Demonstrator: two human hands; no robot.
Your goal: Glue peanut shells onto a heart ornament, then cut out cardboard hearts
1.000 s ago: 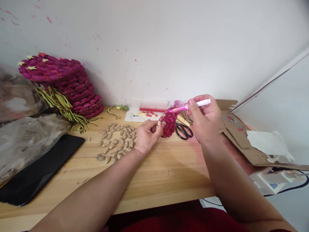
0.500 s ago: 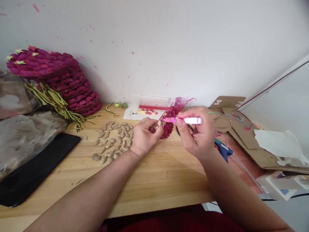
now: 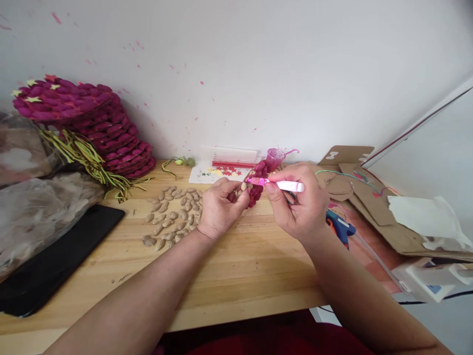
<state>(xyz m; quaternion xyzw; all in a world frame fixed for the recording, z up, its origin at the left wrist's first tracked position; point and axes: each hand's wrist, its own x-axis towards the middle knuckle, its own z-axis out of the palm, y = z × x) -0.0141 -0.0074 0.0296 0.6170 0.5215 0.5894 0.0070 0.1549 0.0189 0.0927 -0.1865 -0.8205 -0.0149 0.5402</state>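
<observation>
My left hand (image 3: 223,207) grips a crimson piece covered with dyed peanuts (image 3: 260,170), tilted up off the table. A pale, undyed peanut (image 3: 244,186) shows at its edge by my thumb and fingertips. Between the thumb and fingers of my right hand (image 3: 301,204) is a white-handled paintbrush (image 3: 290,186) with a pink-stained front end. Its tip points left and meets, or nearly meets, the pale peanut. My fingers hide much of the piece's near side.
Loose peanuts (image 3: 173,214) lie left of my hands. A stack of crimson peanut-covered discs (image 3: 121,128) leans at the back left, near a black phone-like slab (image 3: 70,256). Paper stars (image 3: 227,171), a pink-stained cup (image 3: 274,157), a blue glue gun (image 3: 342,227) and cardboard (image 3: 373,197) lie around.
The brush and my right hand have shifted slightly left and up, along with a small shift of the camera view. Both holds are the same.
</observation>
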